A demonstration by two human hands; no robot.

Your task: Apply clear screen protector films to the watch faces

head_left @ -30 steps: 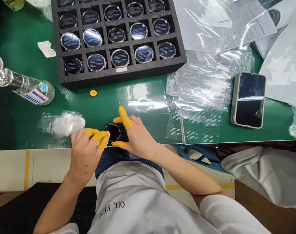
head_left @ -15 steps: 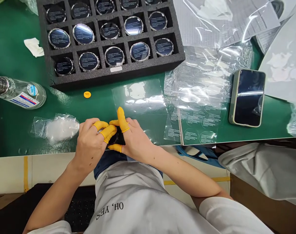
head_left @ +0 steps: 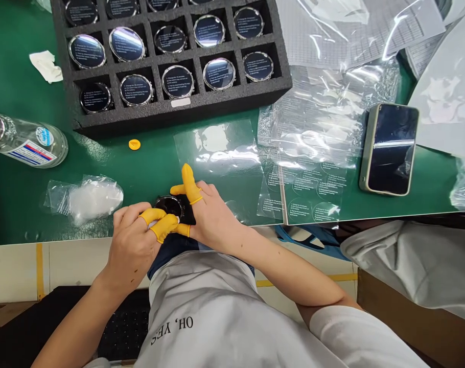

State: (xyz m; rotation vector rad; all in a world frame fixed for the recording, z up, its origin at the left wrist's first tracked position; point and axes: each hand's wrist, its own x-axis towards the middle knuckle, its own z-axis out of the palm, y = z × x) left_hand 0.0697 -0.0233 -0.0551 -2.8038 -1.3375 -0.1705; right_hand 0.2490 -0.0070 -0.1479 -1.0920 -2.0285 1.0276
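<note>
Disc (head_left: 169, 205) now visible past left hand (head_left: 135, 248)

Bright, even light falls from overhead. White glare washes out several glass discs (head_left: 127, 43) at 11 o'clock and streaks the clear films (head_left: 324, 102) at 2 o'clock. A pale bar of light reflects in the phone (head_left: 389, 148) at 3 o'clock. Shadows are soft, with a thin one under the foam tray (head_left: 179, 110). The left hand (head_left: 135, 245), the right hand (head_left: 213, 217) and the dark round piece (head_left: 170, 205) it holds are sharp. The worktop (head_left: 14, 204) edge runs slightly slanted.
</note>
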